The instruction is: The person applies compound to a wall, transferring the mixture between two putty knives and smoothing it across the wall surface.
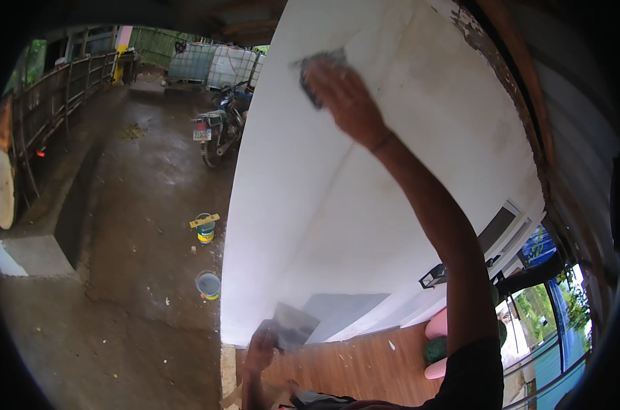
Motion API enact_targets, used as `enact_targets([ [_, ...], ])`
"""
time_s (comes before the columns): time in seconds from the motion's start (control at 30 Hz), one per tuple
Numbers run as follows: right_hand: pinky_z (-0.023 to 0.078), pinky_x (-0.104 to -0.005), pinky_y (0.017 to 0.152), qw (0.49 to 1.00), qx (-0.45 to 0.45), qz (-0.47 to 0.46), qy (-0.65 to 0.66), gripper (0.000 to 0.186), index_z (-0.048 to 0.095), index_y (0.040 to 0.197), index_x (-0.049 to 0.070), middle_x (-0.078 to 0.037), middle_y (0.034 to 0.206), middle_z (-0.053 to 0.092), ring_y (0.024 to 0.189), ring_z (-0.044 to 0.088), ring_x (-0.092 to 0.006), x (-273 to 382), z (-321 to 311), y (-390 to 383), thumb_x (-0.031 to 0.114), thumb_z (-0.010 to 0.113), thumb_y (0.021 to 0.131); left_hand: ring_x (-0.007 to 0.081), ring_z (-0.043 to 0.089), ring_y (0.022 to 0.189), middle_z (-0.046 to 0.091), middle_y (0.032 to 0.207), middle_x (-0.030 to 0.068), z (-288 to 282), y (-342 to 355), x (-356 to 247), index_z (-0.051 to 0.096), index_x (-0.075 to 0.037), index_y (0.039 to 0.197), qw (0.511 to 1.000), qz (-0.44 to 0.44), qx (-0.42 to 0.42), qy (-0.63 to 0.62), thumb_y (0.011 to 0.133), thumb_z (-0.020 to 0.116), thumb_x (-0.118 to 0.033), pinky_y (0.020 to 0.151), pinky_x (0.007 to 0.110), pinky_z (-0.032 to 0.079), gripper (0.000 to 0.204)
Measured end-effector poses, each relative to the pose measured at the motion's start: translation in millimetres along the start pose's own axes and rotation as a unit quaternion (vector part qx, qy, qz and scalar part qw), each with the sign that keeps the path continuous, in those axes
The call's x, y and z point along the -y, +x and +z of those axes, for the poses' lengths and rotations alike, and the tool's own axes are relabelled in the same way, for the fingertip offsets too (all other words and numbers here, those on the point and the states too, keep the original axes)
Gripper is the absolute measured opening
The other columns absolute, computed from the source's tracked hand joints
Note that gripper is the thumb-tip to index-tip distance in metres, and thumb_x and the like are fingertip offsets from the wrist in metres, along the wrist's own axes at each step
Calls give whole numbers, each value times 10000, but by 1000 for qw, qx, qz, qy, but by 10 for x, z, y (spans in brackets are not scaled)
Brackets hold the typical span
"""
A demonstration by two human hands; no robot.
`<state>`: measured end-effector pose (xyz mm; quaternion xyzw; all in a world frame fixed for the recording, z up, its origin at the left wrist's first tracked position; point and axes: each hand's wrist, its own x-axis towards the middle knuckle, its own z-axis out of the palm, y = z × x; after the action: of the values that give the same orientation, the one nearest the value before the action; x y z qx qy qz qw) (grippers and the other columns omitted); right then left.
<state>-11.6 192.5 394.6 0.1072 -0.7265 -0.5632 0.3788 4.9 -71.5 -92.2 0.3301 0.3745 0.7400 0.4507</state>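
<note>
My right hand (pixel 344 102) is raised high against the white wall (pixel 282 178), its fingers on a dark, motion-blurred flat tool (pixel 311 92) at a smudged grey patch. Low in the view, my left hand (pixel 261 348) grips a grey rectangular metal trowel (pixel 296 321), held near the lower part of the wall. The trowel's handle is mostly hidden by my fingers.
A wet concrete yard (pixel 132 191) holds two buckets (pixel 205 232) (pixel 208 285), one with a yellow level across it, and a parked motorbike (pixel 218 130). A concrete ledge (pixel 33 253) and bamboo fence (pixel 64 89) line the left. Below me is a wooden floor (pixel 365 376).
</note>
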Motion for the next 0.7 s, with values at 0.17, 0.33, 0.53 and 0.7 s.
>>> enact_targets([
  [0.17, 381, -452, 1070, 985, 110, 71, 110, 431, 546, 1299, 19, -152, 1259, 581, 1215, 531, -276, 779, -352, 12, 84, 521, 874, 101, 510, 578, 501, 687, 15, -120, -91, -87, 554, -19, 1113, 999, 10, -38, 16, 1040, 475, -230, 525, 279, 492, 236],
  [0.33, 452, -434, 911, 978, -45, 193, -63, 264, 590, 1104, -6, -173, 1068, 653, 1011, 617, -311, -495, -349, 549, 52, 510, 859, 84, 487, 585, 483, 659, 5, -36, -137, -222, 568, -20, 1078, 998, -5, -55, 32, 1036, 483, -213, 515, 268, 472, 215],
  [0.53, 425, -421, 989, 988, 88, 128, 21, 387, 586, 1221, -5, -179, 1232, 608, 1111, 583, -313, 638, -272, -126, -13, 544, 837, 86, 502, 577, 509, 667, 12, -192, -243, -97, 568, -19, 1072, 995, -5, -91, 29, 1039, 479, -202, 518, 264, 455, 206],
  [0.7, 433, -427, 952, 990, -8, 120, 72, 358, 592, 1177, 9, -142, 1140, 616, 1044, 587, -298, 94, -501, 155, 12, 549, 822, 89, 511, 586, 506, 670, 9, -146, -166, -52, 567, -19, 1095, 997, -14, -63, 37, 1040, 479, -203, 526, 264, 462, 212],
])
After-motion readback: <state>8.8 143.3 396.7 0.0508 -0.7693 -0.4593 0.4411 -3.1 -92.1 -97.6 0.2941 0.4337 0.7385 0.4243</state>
